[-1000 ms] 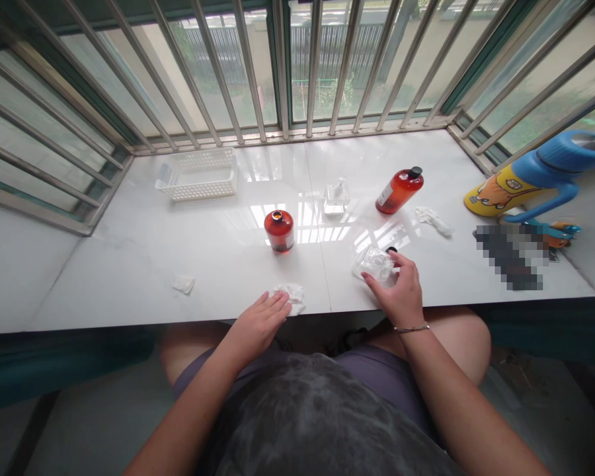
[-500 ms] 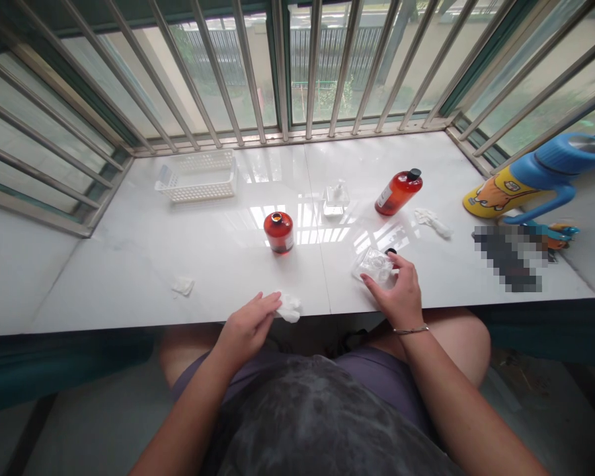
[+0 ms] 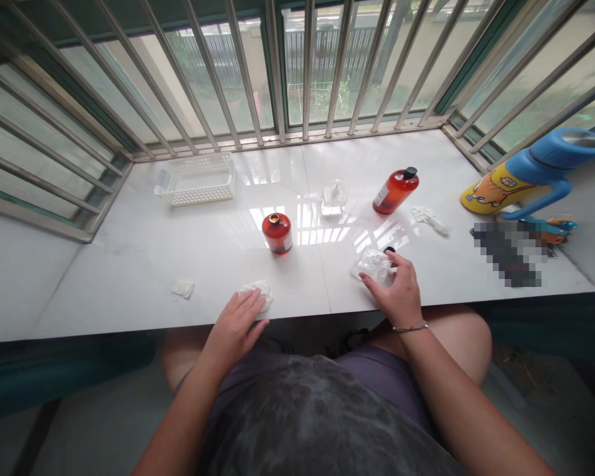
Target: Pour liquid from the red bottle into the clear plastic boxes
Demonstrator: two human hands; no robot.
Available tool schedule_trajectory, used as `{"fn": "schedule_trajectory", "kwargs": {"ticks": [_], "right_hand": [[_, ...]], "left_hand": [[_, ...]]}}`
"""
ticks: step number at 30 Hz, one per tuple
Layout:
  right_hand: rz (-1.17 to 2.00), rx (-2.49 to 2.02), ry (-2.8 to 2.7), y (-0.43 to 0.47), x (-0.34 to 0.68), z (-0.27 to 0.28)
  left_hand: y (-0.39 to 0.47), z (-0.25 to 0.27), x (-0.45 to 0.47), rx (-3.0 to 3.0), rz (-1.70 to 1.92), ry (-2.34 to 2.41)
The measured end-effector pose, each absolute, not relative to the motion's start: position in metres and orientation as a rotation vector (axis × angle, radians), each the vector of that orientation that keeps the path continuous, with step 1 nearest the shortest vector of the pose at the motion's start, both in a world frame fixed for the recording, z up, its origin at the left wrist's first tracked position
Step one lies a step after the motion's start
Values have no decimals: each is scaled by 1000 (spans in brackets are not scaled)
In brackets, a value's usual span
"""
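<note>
Fingers stretched out, my left hand (image 3: 235,327) lies flat over a crumpled white tissue (image 3: 260,291) near the table's front edge. Thumb and fingers of my right hand (image 3: 395,291) are round a clear glass bottle (image 3: 370,264), which appears to lie tilted on the table. A small black cap (image 3: 389,250) shows at my right fingertips. Ahead, between the hands, an open amber bottle (image 3: 277,235) stands upright. Farther back is another clear square glass bottle (image 3: 333,197). A taller amber bottle (image 3: 395,192) with a black cap stands to the right.
A white perforated basket (image 3: 196,192) sits at the back left, by the window bars. Tissue scraps (image 3: 183,288) lie at the left, and another crumpled tissue (image 3: 430,220) at the right. A blue and yellow flask (image 3: 506,182) stands at the far right, beside a blurred-out dark object (image 3: 508,254).
My left hand has moved left along the front of the table, the tissue with it, and its fingers now lie flatter. The right hand and its bottle have stayed nearly still.
</note>
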State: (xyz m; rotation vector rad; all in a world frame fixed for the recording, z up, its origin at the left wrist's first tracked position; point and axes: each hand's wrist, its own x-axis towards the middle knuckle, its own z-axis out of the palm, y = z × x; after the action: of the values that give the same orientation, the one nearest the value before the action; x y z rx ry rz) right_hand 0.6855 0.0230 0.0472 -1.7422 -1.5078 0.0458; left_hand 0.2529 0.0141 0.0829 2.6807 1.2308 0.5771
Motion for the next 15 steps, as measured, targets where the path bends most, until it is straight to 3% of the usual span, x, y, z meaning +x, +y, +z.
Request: {"fn": "schedule_trajectory", "kwargs": {"ticks": [6,15], "right_hand": [[45,-1741,-1508,23,686,47],[57,-1733,-1498,24,685,49]], "left_hand": [[16,84,249,2543,773,1479],[38,80,269,2451,745,1408]]}}
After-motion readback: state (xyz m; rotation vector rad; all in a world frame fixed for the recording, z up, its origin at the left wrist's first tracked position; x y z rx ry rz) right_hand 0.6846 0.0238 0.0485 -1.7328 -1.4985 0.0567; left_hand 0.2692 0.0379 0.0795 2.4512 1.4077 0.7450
